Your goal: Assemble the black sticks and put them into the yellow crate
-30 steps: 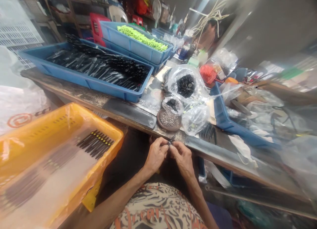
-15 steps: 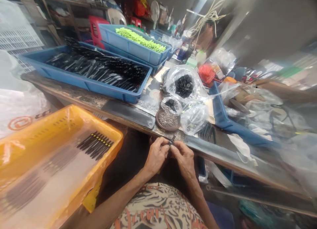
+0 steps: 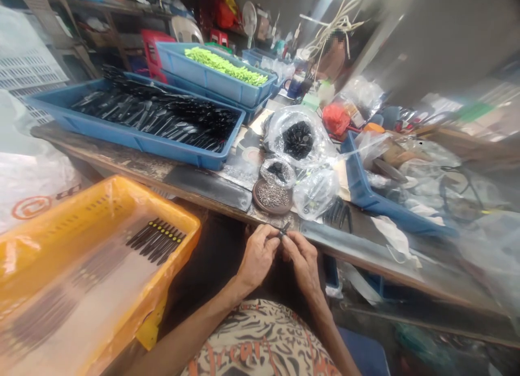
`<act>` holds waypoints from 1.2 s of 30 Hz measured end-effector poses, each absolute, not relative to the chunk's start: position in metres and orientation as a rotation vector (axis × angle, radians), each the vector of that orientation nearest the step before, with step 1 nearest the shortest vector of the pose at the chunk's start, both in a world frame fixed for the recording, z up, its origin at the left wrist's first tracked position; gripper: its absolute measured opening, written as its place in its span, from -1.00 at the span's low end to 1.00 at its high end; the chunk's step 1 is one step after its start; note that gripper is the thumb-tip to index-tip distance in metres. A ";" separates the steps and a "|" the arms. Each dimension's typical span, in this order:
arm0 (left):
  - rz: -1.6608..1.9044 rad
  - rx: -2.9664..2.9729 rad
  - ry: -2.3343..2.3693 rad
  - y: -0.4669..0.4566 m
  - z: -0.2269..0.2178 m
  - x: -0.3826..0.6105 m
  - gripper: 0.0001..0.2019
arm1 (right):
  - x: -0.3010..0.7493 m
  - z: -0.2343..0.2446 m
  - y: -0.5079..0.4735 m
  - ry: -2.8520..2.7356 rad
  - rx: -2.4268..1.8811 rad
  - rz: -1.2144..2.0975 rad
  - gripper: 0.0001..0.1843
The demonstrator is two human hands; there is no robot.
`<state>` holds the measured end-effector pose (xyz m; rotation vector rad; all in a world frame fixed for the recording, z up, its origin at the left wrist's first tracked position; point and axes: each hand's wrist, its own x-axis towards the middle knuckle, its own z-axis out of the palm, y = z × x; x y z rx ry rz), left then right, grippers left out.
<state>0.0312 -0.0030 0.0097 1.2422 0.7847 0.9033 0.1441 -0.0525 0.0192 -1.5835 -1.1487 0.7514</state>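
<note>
My left hand (image 3: 260, 252) and my right hand (image 3: 300, 254) meet just in front of the bench edge. Both are closed, pinching one small black part (image 3: 283, 231) between their fingertips. Its tip sticks up past the fingers; the rest is covered, so its exact kind is unclear. Straight beyond my hands, a round brown dish (image 3: 272, 197) holds many small metal pins. Behind it stand a small clear bag (image 3: 278, 172) with black pieces and a larger clear bag (image 3: 298, 136) of black parts. Another clear plastic bag (image 3: 316, 192) lies right of the dish.
At left stands a yellow crate (image 3: 189, 216) with rows of black slender pieces. A blue tray (image 3: 142, 140) of black handles lies on the bench (image 3: 162, 173). Behind is a blue tray (image 3: 170, 56) of bright green pieces. Another blue tray (image 3: 365, 202) of plastic bags stands right. A person (image 3: 333, 59) is at the back.
The black part has tilted slightly between my fingertips, and my right fingers have shifted a little on it. The whole view has moved slightly.
</note>
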 end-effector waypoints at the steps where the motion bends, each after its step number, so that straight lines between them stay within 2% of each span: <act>1: 0.917 1.254 0.783 -0.003 0.008 0.032 -0.92 | 0.144 0.019 -0.053 -1.157 -1.581 0.746 -0.71; 9: 0.799 1.084 0.781 0.000 0.013 0.032 -0.91 | 0.143 0.021 -0.050 -1.113 -1.575 0.742 -0.64; 13: 0.782 1.012 0.805 0.002 0.018 0.030 -0.89 | 0.142 0.020 -0.049 -1.034 -1.572 0.749 -0.73; 21: 0.791 0.991 0.820 0.002 0.023 0.030 -0.90 | 0.139 0.014 -0.046 -0.963 -1.548 0.657 -0.72; 33: 0.826 1.051 0.804 0.002 0.019 0.028 -0.92 | 0.138 0.012 -0.046 -1.089 -1.548 0.533 -0.78; 36: 0.822 1.054 0.794 0.002 0.018 0.028 -0.92 | 0.139 0.009 -0.046 -1.213 -1.546 0.406 -0.83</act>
